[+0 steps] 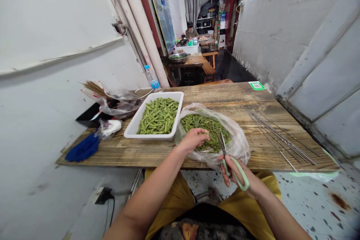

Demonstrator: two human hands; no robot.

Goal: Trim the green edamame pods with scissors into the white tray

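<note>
My left hand [194, 138] reaches into a clear plastic bag [239, 146] full of green bean pods [205, 127], its fingers curled down onto the pods. My right hand [239, 176] hangs just off the table's near edge and grips green-handled scissors [233, 161], blades pointing up toward the bag. To the left of the bag, a white rectangular tray [132, 127] holds a heap of green pods [159, 116].
Wooden table [225, 97] with several metal skewers [278, 135] on the right and a green sticker [256, 85] at the far corner. A water bottle [152, 79], a bag of sticks [112, 101], a blue cloth [83, 149] lie left. A person sits at a far table [191, 30].
</note>
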